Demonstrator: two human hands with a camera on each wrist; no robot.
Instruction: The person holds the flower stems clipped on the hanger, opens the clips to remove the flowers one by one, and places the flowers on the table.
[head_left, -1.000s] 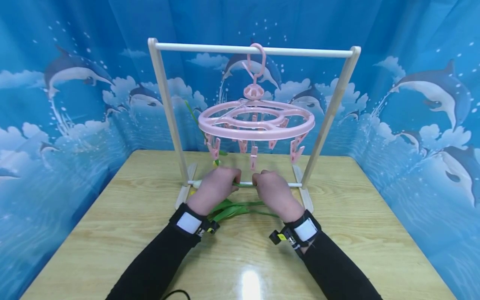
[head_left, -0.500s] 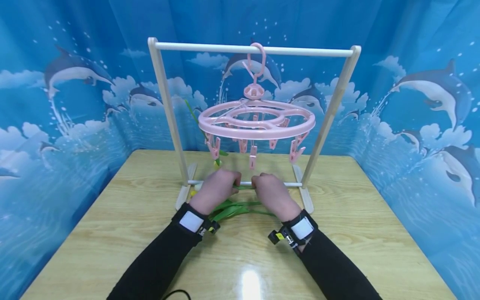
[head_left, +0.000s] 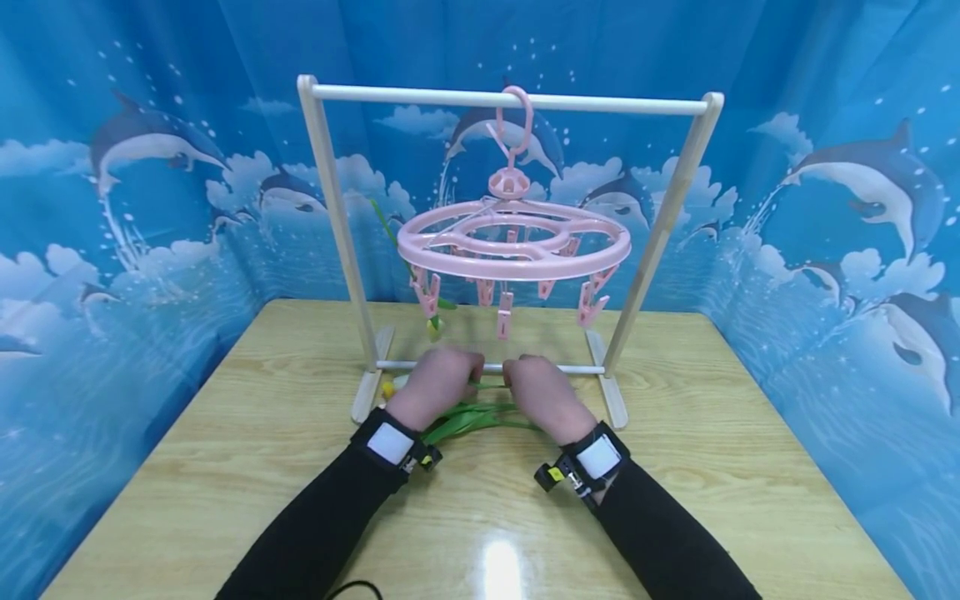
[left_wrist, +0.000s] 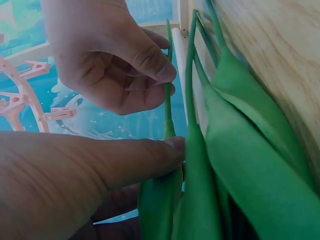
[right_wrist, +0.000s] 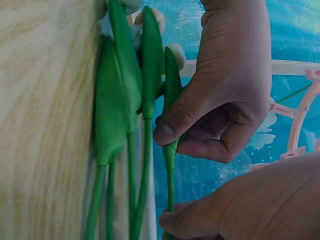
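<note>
Both hands hold one artificial tulip (right_wrist: pixel 170 185) lengthwise, its stem running between them. My left hand (head_left: pixel 437 385) pinches it by the green leaf base between thumb and fingers. With thumb and fingertips, my right hand (head_left: pixel 546 393) pinches the thin stem farther along. Several more tulips (head_left: pixel 476 417) lie on the table right below the hands, their leaves and stems side by side in both wrist views. A yellow flower head (head_left: pixel 387 389) shows left of the left hand. The held tulip's bloom is mostly hidden behind that hand.
A pink round clip hanger (head_left: pixel 513 265) hangs from the top bar of a pale wooden stand (head_left: pixel 330 192) just beyond the hands. Another tulip (head_left: pixel 433 325) hangs head down from a clip at its left. The stand's low white bar (head_left: pixel 577 369) runs behind the hands.
Both hands have come down and slightly toward me with the held tulip, closer to the tulips on the table. Their pinch on it looks the same.
</note>
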